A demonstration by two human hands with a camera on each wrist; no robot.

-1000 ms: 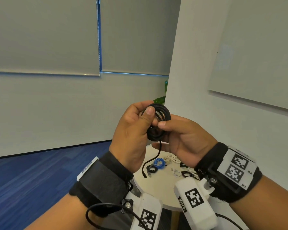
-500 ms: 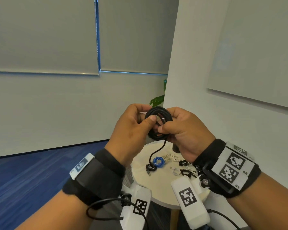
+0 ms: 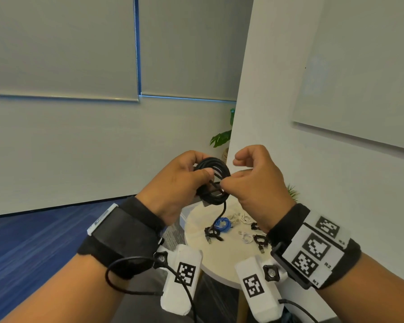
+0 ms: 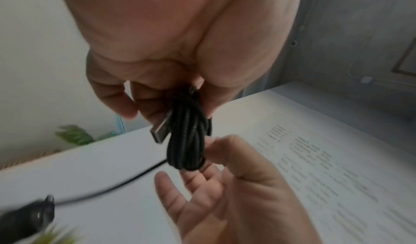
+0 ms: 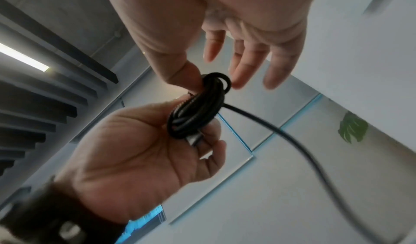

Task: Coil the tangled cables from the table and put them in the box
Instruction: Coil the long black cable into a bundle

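Two hands on one black cable coil (image 3: pixel 211 180), held up in the air. Left hand (image 3: pixel 175 185) grip: thumb and fingers clamped round the coil's left side. Right hand (image 3: pixel 254 180) grip: thumb and forefinger pinching a strand at the coil's right edge, other fingers loose. Loose tail (image 3: pixel 222 213) hangs below the grip toward the tabletop (image 3: pixel 219 257), where other small cables (image 3: pixel 222 226) lie.

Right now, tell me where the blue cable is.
In the head view the blue cable lies coiled on the round table, below the raised hands, left of the white cables and beside a small black cable.
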